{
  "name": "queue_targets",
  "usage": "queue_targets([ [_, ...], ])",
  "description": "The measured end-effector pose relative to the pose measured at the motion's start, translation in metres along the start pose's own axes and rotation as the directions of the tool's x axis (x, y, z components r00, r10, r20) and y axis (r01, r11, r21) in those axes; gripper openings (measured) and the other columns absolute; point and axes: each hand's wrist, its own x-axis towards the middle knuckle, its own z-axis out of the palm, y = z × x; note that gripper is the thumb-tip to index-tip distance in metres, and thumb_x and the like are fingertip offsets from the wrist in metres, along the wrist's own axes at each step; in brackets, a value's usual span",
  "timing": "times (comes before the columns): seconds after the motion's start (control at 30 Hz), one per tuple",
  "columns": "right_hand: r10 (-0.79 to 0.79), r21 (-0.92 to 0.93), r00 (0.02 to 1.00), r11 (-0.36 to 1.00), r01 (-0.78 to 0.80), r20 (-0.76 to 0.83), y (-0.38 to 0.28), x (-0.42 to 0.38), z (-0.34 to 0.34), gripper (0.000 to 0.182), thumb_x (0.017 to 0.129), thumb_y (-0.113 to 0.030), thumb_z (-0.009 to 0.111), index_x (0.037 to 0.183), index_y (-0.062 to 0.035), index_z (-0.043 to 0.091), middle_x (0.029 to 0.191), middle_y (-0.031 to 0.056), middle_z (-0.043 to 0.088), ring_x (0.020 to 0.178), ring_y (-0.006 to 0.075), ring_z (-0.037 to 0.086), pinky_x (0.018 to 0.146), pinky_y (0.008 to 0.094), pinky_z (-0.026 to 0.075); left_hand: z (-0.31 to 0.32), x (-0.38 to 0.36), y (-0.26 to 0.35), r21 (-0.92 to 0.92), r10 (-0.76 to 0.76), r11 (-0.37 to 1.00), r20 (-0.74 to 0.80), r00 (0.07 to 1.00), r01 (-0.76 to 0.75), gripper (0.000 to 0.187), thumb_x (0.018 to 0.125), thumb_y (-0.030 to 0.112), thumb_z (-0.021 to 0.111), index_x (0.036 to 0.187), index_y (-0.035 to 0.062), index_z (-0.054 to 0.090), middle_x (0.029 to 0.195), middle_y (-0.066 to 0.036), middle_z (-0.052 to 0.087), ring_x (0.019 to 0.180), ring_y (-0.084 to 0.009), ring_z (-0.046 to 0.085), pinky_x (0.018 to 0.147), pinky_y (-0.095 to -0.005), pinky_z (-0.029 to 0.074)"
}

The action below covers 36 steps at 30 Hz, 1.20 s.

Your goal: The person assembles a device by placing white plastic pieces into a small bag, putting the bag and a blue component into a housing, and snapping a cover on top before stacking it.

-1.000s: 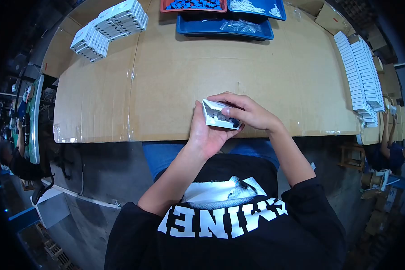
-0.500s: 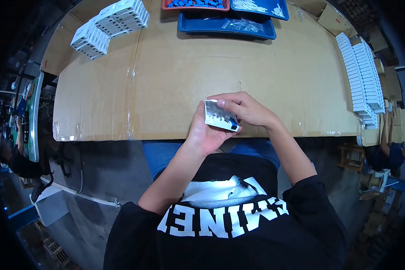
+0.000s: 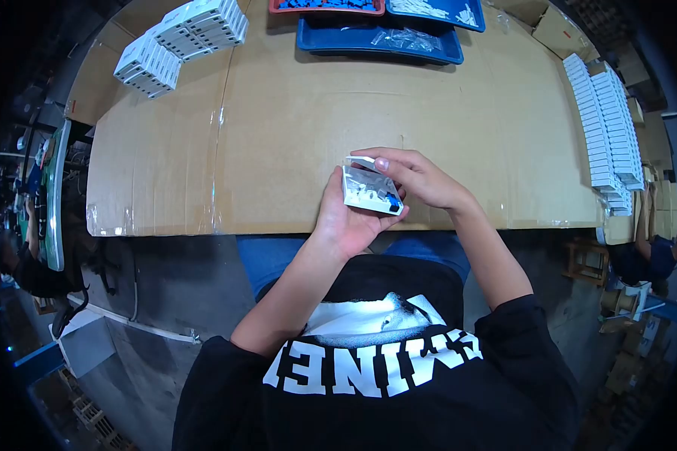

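A small white box (image 3: 370, 197) lies in my left hand (image 3: 344, 222), whose palm and fingers wrap round it from below. Inside show a clear plastic bag, small white pieces and a blue piece (image 3: 393, 201) at the right corner. My right hand (image 3: 421, 179) pinches a thin white lid (image 3: 362, 161) at the box's far edge, thumb on top. The lid stands tilted up from the box. Both hands are above the front part of the cardboard-covered table (image 3: 293, 150).
Blue trays (image 3: 338, 45) and a red tray (image 3: 327, 9) of blue pieces stand at the back. White stacks are at the back left (image 3: 149, 66) and right (image 3: 594, 124). Other people (image 3: 658, 252) sit at both far sides.
The lid has risen off the box, lifted by my right hand, and the box's inside now shows more. My left hand has barely moved.
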Motion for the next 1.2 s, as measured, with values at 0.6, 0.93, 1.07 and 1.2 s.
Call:
queue_targets([
  [0.6, -0.098, -0.092, 0.994, 0.991, 0.102, 0.045, 0.002, -0.001, 0.006, 0.046, 0.107, -0.036, 0.058, 0.14, -0.0053, 0.062, 0.128, 0.0126, 0.069, 0.117, 0.0206, 0.063, 0.104, 0.035, 0.048, 0.004, -0.003, -0.001, 0.03, 0.045, 0.999, -0.002, 0.999, -0.045, 0.06, 0.11, 0.055, 0.028, 0.145, 0.01, 0.046, 0.142, -0.017, 0.054, 0.131, -0.0351, 0.056, 0.111, -0.0589, 0.046],
  [0.93, -0.09, -0.128, 0.996, 0.987, 0.092, 0.023, -0.002, 0.003, 0.008, 0.04, 0.105, -0.035, 0.06, 0.133, -0.0083, 0.07, 0.118, 0.0131, 0.075, 0.106, 0.0209, 0.069, 0.098, 0.034, 0.052, -0.011, 0.003, 0.0, 0.032, 0.069, 0.997, 0.07, 0.995, -0.072, 0.058, 0.109, 0.055, 0.031, 0.143, 0.0108, 0.049, 0.139, -0.014, 0.057, 0.127, -0.0322, 0.058, 0.107, -0.0571, 0.048],
  [1.07, -0.052, -0.167, 0.998, 0.984, 0.057, 0.032, 0.003, 0.006, 0.006, 0.037, 0.106, -0.031, 0.058, 0.133, -0.009, 0.071, 0.122, 0.0108, 0.074, 0.106, 0.0171, 0.067, 0.097, 0.033, 0.053, -0.009, 0.003, 0.002, 0.014, 0.048, 0.999, 0.05, 0.998, -0.049, 0.055, 0.109, 0.054, 0.034, 0.14, 0.0122, 0.052, 0.135, -0.013, 0.06, 0.123, -0.0319, 0.059, 0.104, -0.0556, 0.049],
  [1.2, -0.121, -0.192, 0.992, 0.975, 0.114, -0.024, 0.009, 0.008, 0.007, 0.038, 0.104, -0.037, 0.06, 0.126, -0.0089, 0.075, 0.105, 0.0144, 0.077, 0.093, 0.0183, 0.069, 0.088, 0.0332, 0.055, 0.001, 0.003, 0.004, 0.083, 0.049, 0.995, -0.002, 0.999, -0.049, 0.064, 0.111, 0.056, 0.015, 0.142, 0.0125, 0.049, 0.136, -0.014, 0.058, 0.124, -0.0319, 0.058, 0.101, -0.0557, 0.05],
])
